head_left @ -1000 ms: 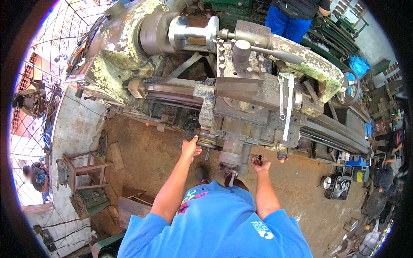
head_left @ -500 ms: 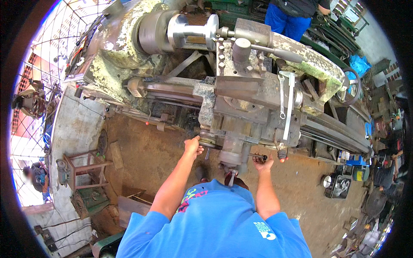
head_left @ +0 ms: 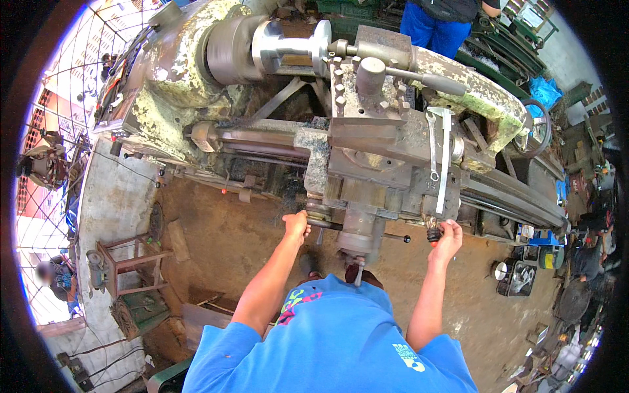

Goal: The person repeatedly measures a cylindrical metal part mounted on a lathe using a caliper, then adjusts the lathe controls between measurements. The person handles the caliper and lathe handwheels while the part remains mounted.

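My left hand [head_left: 297, 224] is closed on the rim of the carriage handwheel [head_left: 319, 211], at the left of the metal lathe's apron. At the apron's right end, my right hand [head_left: 447, 240] curls its fingers against a dark knob [head_left: 433, 233] with a red tip. Between my hands, a crank bar with a black ball end [head_left: 407, 239] sticks out to the right, untouched. In the blurred, turning chuck [head_left: 232, 51] is a shiny spool-shaped metal workpiece [head_left: 289, 46], its right end at the tailstock centre [head_left: 339, 48]. The tool post [head_left: 370, 76] stands close to it.
A combination wrench [head_left: 432, 147] and a caliper [head_left: 443, 160] lie on the carriage. Another person in blue trousers [head_left: 435, 29] stands behind the lathe. A wooden stand [head_left: 134, 265] is at left, a dark crate [head_left: 521, 278] at right on the brown floor [head_left: 472, 295].
My right hand has left the crank bar's ball end and moved right to the dark knob. The left hand stays at the handwheel. The view has shifted slightly.
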A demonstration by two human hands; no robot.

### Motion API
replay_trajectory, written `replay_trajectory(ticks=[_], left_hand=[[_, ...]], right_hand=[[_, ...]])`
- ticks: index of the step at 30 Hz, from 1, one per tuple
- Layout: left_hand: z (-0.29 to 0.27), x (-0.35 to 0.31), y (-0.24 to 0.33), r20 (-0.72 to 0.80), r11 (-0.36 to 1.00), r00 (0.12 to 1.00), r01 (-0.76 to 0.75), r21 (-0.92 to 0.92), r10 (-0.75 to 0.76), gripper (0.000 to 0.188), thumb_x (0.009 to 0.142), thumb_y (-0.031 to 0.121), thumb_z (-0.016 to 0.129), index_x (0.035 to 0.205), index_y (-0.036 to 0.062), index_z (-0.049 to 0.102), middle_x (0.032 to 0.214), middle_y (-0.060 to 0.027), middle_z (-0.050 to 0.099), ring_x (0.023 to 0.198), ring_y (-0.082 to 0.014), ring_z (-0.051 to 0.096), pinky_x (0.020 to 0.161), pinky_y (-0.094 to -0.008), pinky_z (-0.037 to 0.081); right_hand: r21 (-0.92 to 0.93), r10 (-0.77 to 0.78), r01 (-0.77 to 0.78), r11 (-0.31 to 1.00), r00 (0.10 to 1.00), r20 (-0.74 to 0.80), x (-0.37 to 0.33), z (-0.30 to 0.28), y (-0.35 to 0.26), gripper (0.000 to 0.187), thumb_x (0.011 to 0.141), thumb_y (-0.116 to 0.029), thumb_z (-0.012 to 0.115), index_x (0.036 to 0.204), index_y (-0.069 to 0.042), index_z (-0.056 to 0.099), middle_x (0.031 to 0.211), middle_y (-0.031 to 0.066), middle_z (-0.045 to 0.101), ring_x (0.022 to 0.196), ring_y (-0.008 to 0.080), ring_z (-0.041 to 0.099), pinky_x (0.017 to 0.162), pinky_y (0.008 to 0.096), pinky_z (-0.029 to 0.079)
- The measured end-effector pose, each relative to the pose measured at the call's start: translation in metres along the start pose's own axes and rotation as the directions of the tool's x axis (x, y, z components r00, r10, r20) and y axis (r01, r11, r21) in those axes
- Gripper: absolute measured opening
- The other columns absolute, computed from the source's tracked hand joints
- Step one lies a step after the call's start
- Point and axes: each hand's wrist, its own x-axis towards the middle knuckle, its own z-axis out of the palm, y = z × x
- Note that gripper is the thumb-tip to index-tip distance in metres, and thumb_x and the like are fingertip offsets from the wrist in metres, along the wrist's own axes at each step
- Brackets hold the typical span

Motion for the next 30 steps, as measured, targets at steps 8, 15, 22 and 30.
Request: replay_trajectory(ticks=[8,15,22,30], left_hand=[[0.001,0.001,-0.002,-0.050,1.000,0.999,-0.014,-0.025,0.012,0.035,0.095,0.024,0.057,0.110,-0.0044,0.044,0.066,-0.0075,0.054,0.045,-0.0145,0.048,0.038,-0.0317,0.036],[-0.002,-0.001,0.001,0.028,0.999,0.999,0.038,-0.017,-0.038,0.043,0.095,0.025,0.057,0.118,-0.0041,0.034,0.067,-0.0069,0.053,0.048,-0.0150,0.049,0.041,-0.0313,0.037],[0.004,-0.001,0.000,-0.041,1.000,0.999,0.028,-0.011,-0.028,0.033,0.094,0.026,0.057,0.105,-0.0027,0.046,0.064,-0.0072,0.052,0.047,-0.0162,0.047,0.041,-0.0331,0.037],[0.003,0.009,-0.006,-0.016,0.999,1.000,0.004,-0.050,-0.005,0.027,0.093,0.025,0.058,0.096,-0.0002,0.050,0.062,-0.0072,0.052,0.045,-0.0164,0.046,0.040,-0.0335,0.035]], right_hand=[[-0.502,-0.244,0.191,0.844,0.969,-0.041,-0.018,0.026,0.006,0.012,0.094,-0.011,0.067,0.096,0.000,0.064,0.077,0.0040,0.062,0.070,0.0134,0.056,0.068,0.0306,0.048],[-0.533,-0.284,0.231,0.814,0.959,-0.017,-0.020,0.026,0.001,0.013,0.094,-0.012,0.067,0.097,0.000,0.064,0.077,0.0051,0.062,0.070,0.0150,0.056,0.068,0.0323,0.048],[-0.522,-0.291,0.244,0.817,0.957,-0.007,-0.018,0.024,0.004,0.014,0.094,-0.013,0.067,0.097,0.000,0.064,0.079,0.0056,0.063,0.072,0.0154,0.056,0.070,0.0327,0.048],[-0.482,-0.296,0.254,0.838,0.955,-0.011,-0.015,0.022,0.010,0.013,0.093,-0.013,0.068,0.097,0.000,0.064,0.079,0.0056,0.063,0.073,0.0149,0.056,0.070,0.0320,0.048]])
